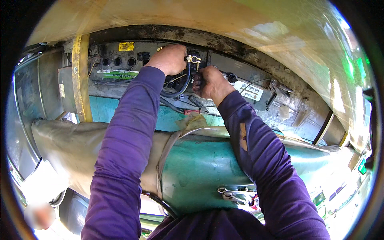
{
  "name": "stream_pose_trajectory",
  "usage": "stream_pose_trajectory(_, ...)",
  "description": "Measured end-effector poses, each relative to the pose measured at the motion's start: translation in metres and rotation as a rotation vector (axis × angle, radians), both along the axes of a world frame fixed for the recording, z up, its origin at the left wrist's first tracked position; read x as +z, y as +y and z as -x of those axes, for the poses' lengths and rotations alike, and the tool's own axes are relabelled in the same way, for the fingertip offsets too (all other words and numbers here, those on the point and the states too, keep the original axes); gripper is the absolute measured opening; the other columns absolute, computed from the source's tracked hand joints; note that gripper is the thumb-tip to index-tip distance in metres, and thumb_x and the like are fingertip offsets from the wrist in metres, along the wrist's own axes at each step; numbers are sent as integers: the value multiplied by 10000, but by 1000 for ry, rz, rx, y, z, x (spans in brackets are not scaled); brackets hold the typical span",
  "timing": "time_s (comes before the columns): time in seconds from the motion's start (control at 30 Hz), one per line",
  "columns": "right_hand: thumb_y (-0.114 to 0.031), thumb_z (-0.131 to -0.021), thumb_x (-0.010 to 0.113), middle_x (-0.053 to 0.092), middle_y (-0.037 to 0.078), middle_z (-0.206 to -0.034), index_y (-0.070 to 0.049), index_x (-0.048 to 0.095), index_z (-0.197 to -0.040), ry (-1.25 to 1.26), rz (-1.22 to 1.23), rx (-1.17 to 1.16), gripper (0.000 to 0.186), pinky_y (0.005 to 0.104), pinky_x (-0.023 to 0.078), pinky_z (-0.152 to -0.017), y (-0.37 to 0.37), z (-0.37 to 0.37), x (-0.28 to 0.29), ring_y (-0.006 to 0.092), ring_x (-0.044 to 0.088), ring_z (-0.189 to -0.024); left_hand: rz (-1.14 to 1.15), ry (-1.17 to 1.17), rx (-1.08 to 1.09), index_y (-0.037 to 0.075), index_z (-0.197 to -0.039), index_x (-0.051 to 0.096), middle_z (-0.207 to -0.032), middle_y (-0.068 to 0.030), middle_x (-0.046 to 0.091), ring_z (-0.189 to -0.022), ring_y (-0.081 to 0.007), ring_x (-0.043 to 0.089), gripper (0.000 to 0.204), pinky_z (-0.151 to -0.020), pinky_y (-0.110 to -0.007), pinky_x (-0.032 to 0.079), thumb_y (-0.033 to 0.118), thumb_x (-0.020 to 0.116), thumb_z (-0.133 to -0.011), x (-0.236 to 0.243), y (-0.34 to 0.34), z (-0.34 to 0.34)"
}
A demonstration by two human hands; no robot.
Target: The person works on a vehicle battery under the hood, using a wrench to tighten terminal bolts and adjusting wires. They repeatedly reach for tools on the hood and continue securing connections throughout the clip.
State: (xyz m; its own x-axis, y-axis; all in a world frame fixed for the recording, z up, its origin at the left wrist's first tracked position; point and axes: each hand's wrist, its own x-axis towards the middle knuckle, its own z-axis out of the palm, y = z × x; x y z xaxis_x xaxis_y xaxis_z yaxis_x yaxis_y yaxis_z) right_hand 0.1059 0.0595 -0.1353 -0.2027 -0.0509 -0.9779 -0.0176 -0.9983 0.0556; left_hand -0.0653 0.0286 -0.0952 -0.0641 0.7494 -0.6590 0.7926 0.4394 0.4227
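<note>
Both of my hands meet around a brass battery terminal clamp (pixel 194 59) with a thick black cable (pixel 187 82) running down from it. My left hand (pixel 172 59) is bent over the battery just left of the clamp, its fingers curled down and their tips hidden. Just below and right of the clamp, my right hand (pixel 210 82) has its darkened fingers curled in; what they grip does not show. Under my left hand lies a dark battery (pixel 112 48) with several round open cell holes and a green label strip. A second battery (pixel 236 66) with a white label adjoins it on the right.
A raised yellowish panel (pixel 160 16) arches over the batteries. A yellow upright bar (pixel 82 80) stands left. Nearer me, a tan cover (pixel 80 144) drapes over a teal body panel (pixel 196 176), with metal wrenches (pixel 228 194) at its near edge. A red object (pixel 192 112) lies below the cables.
</note>
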Motion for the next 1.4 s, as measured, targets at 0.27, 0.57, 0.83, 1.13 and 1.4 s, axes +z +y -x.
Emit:
stream_pose_trajectory(0.27, -128, -989, 383, 515, 30, -679, -129, 562, -863, 150, 69, -104, 218, 329, 349, -468, 3, -3, -10, 186, 455, -512, 11, -15, 6, -2, -1195, 671, -1230, -262, 682, -1154, -401, 664, 353, -989, -483, 533, 131, 631, -870, -5, 5, 4)
stream_pose_trajectory(0.57, -138, -1012, 406, 459, 7, -672, -126, 521, -829, 108, -178, -70, 216, 325, 329, -548, 0, 8, -3, 162, 390, -569, -63, -3, -3, 37, -1322, 611, -1270, -264, 661, -1183, -425, 635, 465, -1018, -467, 514, 118, 656, -866, -4, 4, 0)
stream_pose_trajectory(0.83, -53, -944, 502, 603, 93, -801, -30, 613, -907, 122, -224, 72, 120, 404, 446, -559, 13, 8, 12, 234, 558, -651, -86, -87, -10, 41, -1347, 588, -1269, -259, 664, -1194, -424, 630, 535, -1007, -472, 513, 98, 689, -824, -2, 5, -9)
stream_pose_trajectory(1.13, -20, -883, 618, 609, 106, -688, 18, 661, -797, 74, -954, 1025, 103, 396, 386, -494, 41, -14, -23, 198, 558, -568, -180, -18, 2, 25, -1479, 490, -1392, -263, 592, -1275, -414, 589, 851, -1086, -453, 483, 245, 828, -729, -7, -7, -19)
stream_pose_trajectory(1.4, -196, -890, 578, 700, 251, -1113, 28, 722, -999, -217, -1409, 1401, 287, 454, 524, -900, 88, -32, 4, 385, 665, -1065, -339, 133, 20, 57, -1299, 635, -1285, -170, 647, -1177, -353, 642, 578, -985, -451, 537, 355, 778, -825, -15, -12, -29)
